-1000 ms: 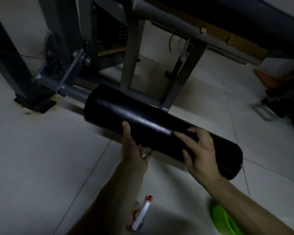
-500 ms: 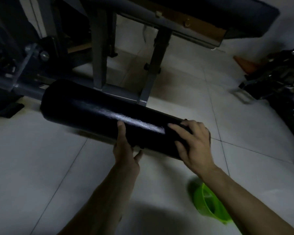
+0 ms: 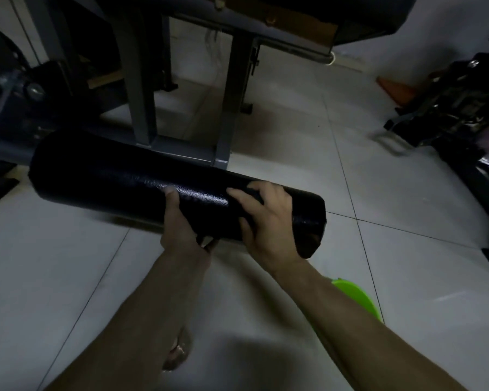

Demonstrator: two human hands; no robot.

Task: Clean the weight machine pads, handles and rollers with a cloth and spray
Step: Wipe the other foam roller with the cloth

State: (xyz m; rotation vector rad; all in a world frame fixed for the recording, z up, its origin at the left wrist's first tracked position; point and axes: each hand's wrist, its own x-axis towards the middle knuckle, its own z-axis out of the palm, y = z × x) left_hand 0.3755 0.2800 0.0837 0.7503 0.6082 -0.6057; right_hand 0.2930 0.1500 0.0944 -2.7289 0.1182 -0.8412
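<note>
Black roller [image 3: 119,179] juts out low over the floor [image 3: 54,277] from the machine frame [image 3: 141,88], inner end lost in shadow. Left hand [image 3: 181,230] grips it from below, thumb up front, fingers hidden. Right hand [image 3: 266,221] curls over the top nr the free end. A green container [image 3: 359,297] is half hidden behind the R forearm. The blurred item [image 3: 178,354] by the L forearm can't be made out.

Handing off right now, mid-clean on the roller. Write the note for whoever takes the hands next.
Left hand: grips the black roller from below, thumb on top.
Right hand: fingers curled over the roller near its free end.
Roller: mounted on the machine, low over the floor. Green basin on the floor, partly behind the right forearm.
Cloth and spray: not clearly visible in this dim light.
Done: cannot tell.
Left: finish this roller, then pads and handles.
</note>
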